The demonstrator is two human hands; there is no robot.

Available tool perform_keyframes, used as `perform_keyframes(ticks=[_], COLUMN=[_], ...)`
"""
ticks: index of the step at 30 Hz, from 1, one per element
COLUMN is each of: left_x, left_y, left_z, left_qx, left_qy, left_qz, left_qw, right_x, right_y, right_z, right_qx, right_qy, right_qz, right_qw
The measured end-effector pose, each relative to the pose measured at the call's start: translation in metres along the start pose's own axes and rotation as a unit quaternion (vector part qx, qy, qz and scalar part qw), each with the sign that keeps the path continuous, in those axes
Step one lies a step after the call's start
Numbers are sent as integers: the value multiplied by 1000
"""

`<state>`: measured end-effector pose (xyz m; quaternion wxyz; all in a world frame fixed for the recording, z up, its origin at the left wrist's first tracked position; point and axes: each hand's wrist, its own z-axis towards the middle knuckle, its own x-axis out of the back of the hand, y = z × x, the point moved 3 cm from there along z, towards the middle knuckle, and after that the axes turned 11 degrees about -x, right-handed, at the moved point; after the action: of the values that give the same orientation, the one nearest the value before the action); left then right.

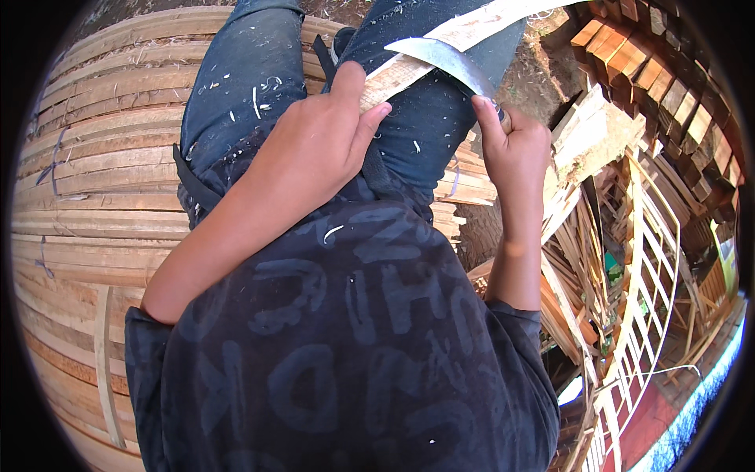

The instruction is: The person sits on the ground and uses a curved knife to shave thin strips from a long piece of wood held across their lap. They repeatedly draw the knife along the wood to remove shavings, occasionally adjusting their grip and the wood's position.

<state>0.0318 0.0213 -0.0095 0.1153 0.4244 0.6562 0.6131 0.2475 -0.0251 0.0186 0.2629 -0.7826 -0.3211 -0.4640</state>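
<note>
My left hand (340, 118) is closed around the near end of a pale wooden strip (480, 27), which slants away to the upper right across my thigh. A curved steel blade, that of a sickle-like knife (444, 57), lies across the strip just beyond my left fingers. Its handle is in my right hand (515, 141), thumb pressed along the top near the blade; most of the handle is hidden in the fist. The blade appears to touch the strip. Small curled shavings (271, 82) are scattered over my blue trousers (244, 71).
Bundled wooden slats (110, 181) are stacked at my left. On the right are a pile of split wood strips (578, 275), a pale lattice frame (649, 291) and stacked wooden blocks (653, 75). Brown soil (550, 59) shows beyond my right knee.
</note>
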Motion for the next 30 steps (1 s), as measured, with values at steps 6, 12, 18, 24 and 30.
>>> perform_keyframes(ticks=[6, 12, 18, 24, 30], left_x=[2, -1, -2, -6, -5], left_y=[1, 2, -5, -1, 0], left_z=[0, -13, -11, 3, 5], left_qx=[4, 5, 13, -33, -9], left_qy=[7, -4, -3, 31, 21], left_qz=[-24, -42, -50, -40, -36], left_qw=[1000, 999, 999, 998, 999], right_x=[-2, 31, 57, 1, -4], right_y=[12, 67, 64, -16, -3], right_z=[18, 63, 36, -10, 10], right_qx=[39, -123, -88, 10, 67], right_qy=[66, 140, 116, -12, 50], right_qz=[-44, 61, 80, -16, -76], right_qw=[996, 981, 986, 1000, 994])
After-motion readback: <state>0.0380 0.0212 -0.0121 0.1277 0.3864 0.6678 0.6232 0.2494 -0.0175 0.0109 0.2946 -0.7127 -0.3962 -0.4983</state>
